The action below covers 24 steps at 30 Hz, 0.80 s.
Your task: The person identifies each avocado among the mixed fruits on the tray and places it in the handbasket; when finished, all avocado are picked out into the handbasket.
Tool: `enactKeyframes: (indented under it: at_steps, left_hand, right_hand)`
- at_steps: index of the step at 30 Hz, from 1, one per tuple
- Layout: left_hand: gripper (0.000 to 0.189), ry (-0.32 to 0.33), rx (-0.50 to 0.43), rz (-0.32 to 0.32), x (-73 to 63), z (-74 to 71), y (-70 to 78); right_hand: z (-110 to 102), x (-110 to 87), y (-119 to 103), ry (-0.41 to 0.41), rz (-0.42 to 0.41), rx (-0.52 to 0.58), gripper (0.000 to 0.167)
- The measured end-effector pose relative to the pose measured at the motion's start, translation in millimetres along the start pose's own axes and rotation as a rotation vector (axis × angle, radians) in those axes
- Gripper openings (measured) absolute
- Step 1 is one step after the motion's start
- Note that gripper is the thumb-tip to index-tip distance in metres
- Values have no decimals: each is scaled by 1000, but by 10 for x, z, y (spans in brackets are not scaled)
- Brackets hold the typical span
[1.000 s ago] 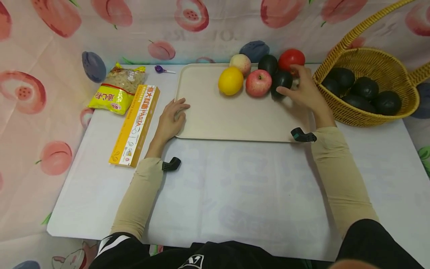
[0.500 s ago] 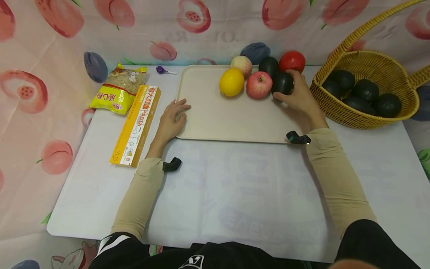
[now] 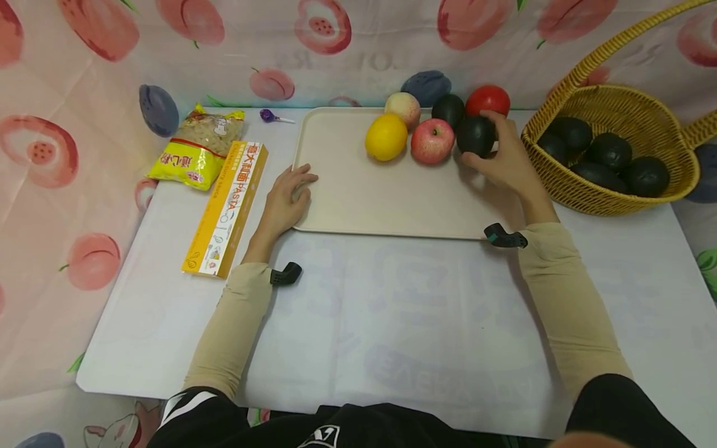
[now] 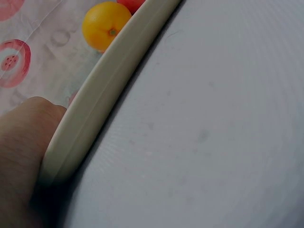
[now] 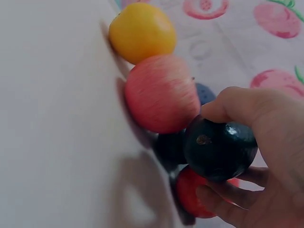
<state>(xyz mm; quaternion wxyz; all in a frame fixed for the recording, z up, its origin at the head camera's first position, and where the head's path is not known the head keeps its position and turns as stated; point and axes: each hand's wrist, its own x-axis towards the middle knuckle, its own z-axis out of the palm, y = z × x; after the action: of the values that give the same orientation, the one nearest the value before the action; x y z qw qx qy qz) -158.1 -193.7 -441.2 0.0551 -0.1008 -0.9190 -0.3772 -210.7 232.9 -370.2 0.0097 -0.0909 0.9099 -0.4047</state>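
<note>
My right hand (image 3: 506,155) grips a dark avocado (image 3: 475,135) at the right of the beige tray (image 3: 358,205). In the right wrist view, thumb and fingers curve round this avocado (image 5: 221,152), its stem scar facing the camera. A second avocado (image 3: 448,110) and a red tomato (image 3: 488,99) lie just behind it. To its left are a red apple (image 3: 432,142), a yellow orange (image 3: 386,137) and a pale peach (image 3: 403,109). My left hand (image 3: 285,199) rests at the tray's left edge, fingers relaxed over the rim, holding nothing.
A wicker basket (image 3: 610,193) with several avocados stands at the right, its tall handle arching above. On the left lie a yellow pasta box (image 3: 224,211), a bag of macaroni (image 3: 196,149) and a purple lollipop (image 3: 269,116). A fruit-print cloth (image 3: 358,74) hangs behind the table.
My right hand has closed its fingers round the avocado, which then shifted slightly right with the hand, away from the apple. My left hand has stayed at the tray edge.
</note>
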Motion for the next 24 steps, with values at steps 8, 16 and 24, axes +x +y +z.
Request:
enactKeyframes:
  at_steps: [8,16,24]
  left_hand:
    - [31,-2,-6,-8,-3,10,0]
    - [32,-2,-15,-1,2,9,14]
    - [32,6,-5,5,5,-1,5]
  right_hand:
    - [-116,-128,-118,17,-56,18,76]
    - [-279,-346,-154,61,-121,-4,75]
    - [-494,-542,-107,67,-109,-32,75]
